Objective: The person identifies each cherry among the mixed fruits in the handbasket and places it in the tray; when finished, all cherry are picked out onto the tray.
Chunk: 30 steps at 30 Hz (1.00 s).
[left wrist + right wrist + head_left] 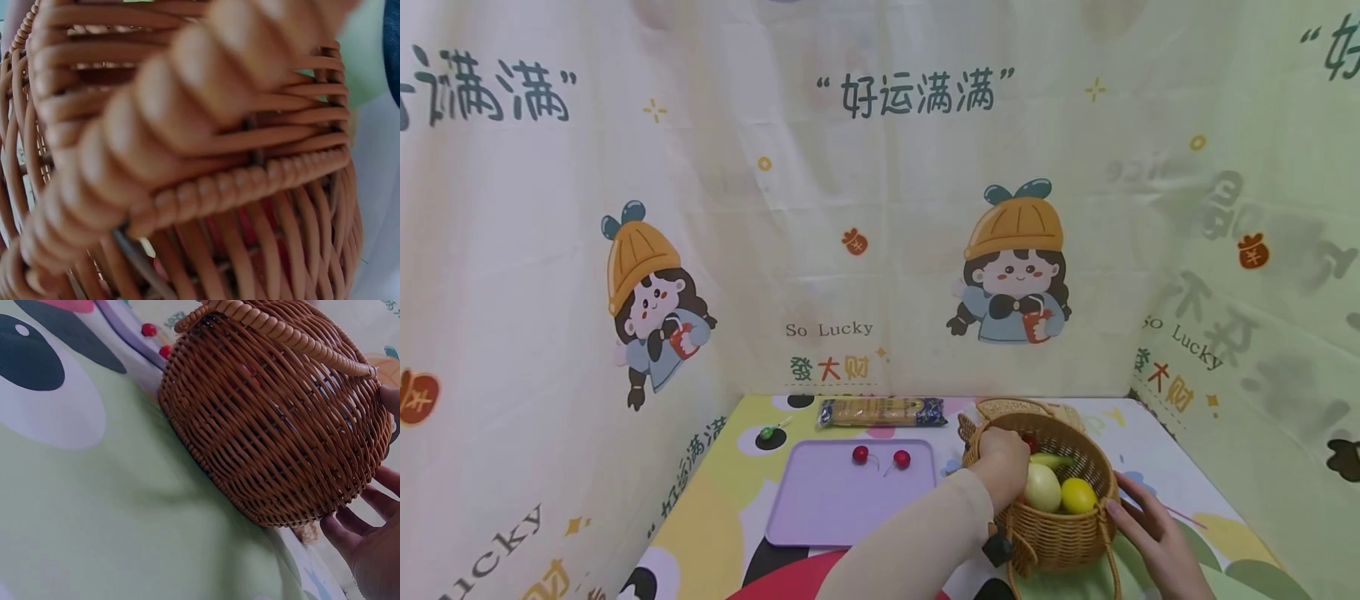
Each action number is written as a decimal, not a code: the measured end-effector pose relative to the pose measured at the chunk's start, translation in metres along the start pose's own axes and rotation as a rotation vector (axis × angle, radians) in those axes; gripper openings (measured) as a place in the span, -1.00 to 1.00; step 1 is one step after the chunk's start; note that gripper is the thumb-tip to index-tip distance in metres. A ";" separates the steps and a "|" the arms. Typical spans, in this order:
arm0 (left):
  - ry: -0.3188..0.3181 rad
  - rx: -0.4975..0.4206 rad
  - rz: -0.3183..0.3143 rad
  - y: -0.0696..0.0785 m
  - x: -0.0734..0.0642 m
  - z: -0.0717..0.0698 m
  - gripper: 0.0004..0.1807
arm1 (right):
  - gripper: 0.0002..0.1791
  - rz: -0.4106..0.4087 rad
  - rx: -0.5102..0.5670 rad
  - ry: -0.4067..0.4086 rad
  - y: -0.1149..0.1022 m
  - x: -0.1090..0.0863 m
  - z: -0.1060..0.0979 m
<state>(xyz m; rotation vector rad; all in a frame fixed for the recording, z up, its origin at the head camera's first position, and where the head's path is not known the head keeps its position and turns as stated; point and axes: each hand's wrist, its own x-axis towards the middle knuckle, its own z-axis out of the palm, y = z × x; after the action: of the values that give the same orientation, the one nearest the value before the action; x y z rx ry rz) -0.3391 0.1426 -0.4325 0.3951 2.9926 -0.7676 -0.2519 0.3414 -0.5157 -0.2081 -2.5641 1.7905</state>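
Observation:
In the head view a wicker basket (pixel 1063 533) stands at the right. It holds a pale round onion-like item (pixel 1042 488), a yellow lemon (pixel 1078 496), a yellow-green long piece (pixel 1051 459) and something red. My left hand (pixel 1003 467) reaches over the left rim into the basket; its fingers are hidden inside, and I cannot tell what they hold. My right hand (pixel 1157 537) touches the basket's right side with fingers spread along the weave. The right wrist view shows these fingers (pixel 382 501) against the wicker wall. Close wicker strands (pixel 187 106) fill the left wrist view.
Left of the basket lies a lilac tray (pixel 842 508) with two red cherries (pixel 861 455) near its far edge. Behind it is a long packet (pixel 882 412). A small green item (pixel 767 432) sits at the far left. Printed cloth walls (pixel 925 250) surround the table.

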 end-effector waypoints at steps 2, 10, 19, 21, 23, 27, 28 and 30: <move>0.001 0.014 0.009 -0.001 0.000 0.000 -0.81 | -0.03 -0.007 0.002 0.000 0.000 0.000 0.000; 0.082 -0.073 0.062 -0.008 -0.004 0.004 -0.68 | -0.04 -0.013 0.016 -0.003 0.002 0.000 -0.001; 0.304 -0.257 0.206 -0.027 -0.007 0.010 -0.68 | -0.05 -0.018 0.003 -0.007 0.001 -0.001 -0.001; 0.333 -0.314 0.245 -0.032 -0.006 0.011 -0.65 | -0.06 -0.022 0.019 -0.006 0.001 -0.001 0.000; 0.367 -0.379 0.281 -0.035 -0.005 0.012 -0.71 | -0.07 -0.024 0.037 -0.002 0.001 -0.001 0.001; 0.449 -0.522 0.339 -0.039 -0.008 0.010 -0.83 | -0.06 -0.010 0.079 0.011 0.000 0.001 0.003; 0.469 -0.550 0.354 -0.040 -0.009 0.009 -0.83 | -0.05 -0.002 0.083 0.013 0.000 0.001 0.003; 0.493 -0.590 0.375 -0.042 -0.014 0.005 -0.83 | -0.05 -0.001 0.099 0.018 0.001 0.001 0.004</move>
<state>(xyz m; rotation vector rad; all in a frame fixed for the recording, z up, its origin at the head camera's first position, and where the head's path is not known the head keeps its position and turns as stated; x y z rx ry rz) -0.3366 0.1015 -0.4165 1.1899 3.1884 0.2876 -0.2533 0.3385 -0.5181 -0.2212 -2.4556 1.8995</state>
